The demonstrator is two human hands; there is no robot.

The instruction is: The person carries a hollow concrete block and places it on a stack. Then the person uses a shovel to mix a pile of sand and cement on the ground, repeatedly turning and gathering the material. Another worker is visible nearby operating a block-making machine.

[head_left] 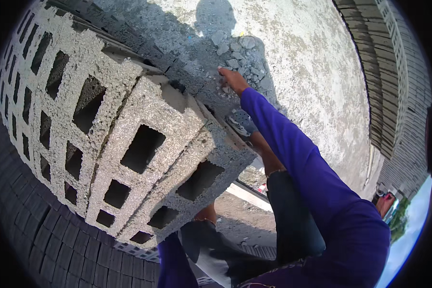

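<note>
My right hand [233,80] reaches out over a small heap of broken concrete rubble [247,57] on the ground. A finger or thumb points left and nothing shows in its grip; the other fingers are partly hidden. To the left stands a row of grey hollow concrete blocks [151,110], tightly side by side with rectangular holes facing me. The nearest block [216,153] sits at the row's end, beside my legs. My left sleeve [175,264] goes up behind its lower edge, and that block hides my left hand.
Long stacks of blocks [381,72] line the far right. More dark stacked blocks [57,240] fill the lower left. My foot in a grey patterned shoe [241,121] is beside the row. Pale, dusty concrete ground [317,72] stretches beyond, with my shadow across it.
</note>
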